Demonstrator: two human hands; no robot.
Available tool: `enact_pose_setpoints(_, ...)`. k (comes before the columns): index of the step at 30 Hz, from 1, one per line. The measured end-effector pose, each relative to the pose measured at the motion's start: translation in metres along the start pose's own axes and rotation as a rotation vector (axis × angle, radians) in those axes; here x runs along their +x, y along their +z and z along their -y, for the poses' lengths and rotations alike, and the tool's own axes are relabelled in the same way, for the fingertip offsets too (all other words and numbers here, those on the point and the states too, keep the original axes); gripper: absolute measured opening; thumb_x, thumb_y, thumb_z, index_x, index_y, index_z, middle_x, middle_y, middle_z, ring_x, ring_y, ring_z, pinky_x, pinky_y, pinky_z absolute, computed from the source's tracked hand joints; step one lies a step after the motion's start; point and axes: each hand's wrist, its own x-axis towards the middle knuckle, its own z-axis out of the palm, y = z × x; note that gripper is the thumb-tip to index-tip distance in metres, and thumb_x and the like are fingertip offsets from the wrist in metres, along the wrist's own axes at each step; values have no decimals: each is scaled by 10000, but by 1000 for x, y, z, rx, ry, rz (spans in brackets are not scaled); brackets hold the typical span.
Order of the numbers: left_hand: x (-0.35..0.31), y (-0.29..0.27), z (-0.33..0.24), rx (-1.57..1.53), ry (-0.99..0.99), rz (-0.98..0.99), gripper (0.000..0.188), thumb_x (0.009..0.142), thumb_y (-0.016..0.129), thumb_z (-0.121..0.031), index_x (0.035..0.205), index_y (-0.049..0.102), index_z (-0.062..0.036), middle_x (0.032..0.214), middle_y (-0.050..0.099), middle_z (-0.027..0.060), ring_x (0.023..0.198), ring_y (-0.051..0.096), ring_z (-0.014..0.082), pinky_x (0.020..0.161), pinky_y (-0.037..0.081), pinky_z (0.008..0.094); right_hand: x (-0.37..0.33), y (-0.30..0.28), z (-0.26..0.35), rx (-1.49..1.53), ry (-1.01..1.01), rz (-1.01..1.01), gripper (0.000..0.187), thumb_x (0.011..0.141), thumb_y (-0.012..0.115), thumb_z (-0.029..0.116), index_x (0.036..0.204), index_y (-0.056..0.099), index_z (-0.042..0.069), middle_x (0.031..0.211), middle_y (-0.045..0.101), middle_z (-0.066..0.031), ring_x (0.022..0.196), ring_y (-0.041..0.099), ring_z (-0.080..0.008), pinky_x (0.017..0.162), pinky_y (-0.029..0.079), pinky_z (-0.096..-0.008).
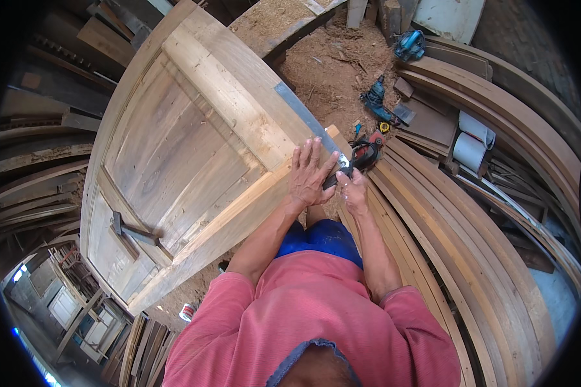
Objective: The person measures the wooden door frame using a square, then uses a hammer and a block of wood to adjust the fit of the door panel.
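A large wooden panelled door (174, 138) lies beside and ahead of me, its frame of paler wood. Along its far right edge runs a long, flat grey-blue strip (295, 106), which looks like a metal rule or blade. My left hand (308, 177) rests flat on the door's near corner with its fingers spread, close to the strip's near end. My right hand (354, 190) is closed at that corner, pinching a dark tool handle (332, 180) with a bright metal part (343, 160). The tool's exact kind is hard to make out.
On the right stand long stacked boards (445, 219). Past my hands lie a red and black power tool (368, 152), a yellow tape measure (384, 127), a blue drill (374, 97) and a blue circular saw (409, 45). Sawdust (323, 64) covers the ground. A dark angled wooden piece (137, 235) rests on the door.
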Motion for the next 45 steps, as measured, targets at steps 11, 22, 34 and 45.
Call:
enact_pose_setpoints(11,1,-3,0,20,-1,40,1015,646,802,-459,1562,392,-304,1657,213,225,1531,170,445,1229,100,600,5,-21,14,-567,-207,-224,184,961,617,135,1059,686,-4,954,685,-78,869,619,-145,785,481,-292)
enact_pose_setpoints(22,1,-6,-2,1,-10,22,994,646,774,-433,1560,405,-305,1655,230,213,1522,185,447,1225,98,593,13,19,86,-667,-666,-86,224,974,628,158,1067,704,-31,974,723,-136,856,679,-190,795,529,-330)
enact_pose_setpoints(34,3,-11,-6,37,-34,52,976,646,784,-420,1544,424,-291,1655,239,200,1517,221,433,1221,134,605,32,44,104,-924,-748,176,255,902,633,178,1049,726,-9,1038,735,-208,991,700,-363,907,520,-412)
enact_pose_setpoints(45,2,-4,-3,2,-24,29,986,635,768,-440,1550,425,-304,1663,221,208,1521,193,445,1226,66,599,7,2,147,-1289,-391,339,283,906,605,201,1053,734,-4,1053,731,-213,1021,685,-385,943,505,-427)
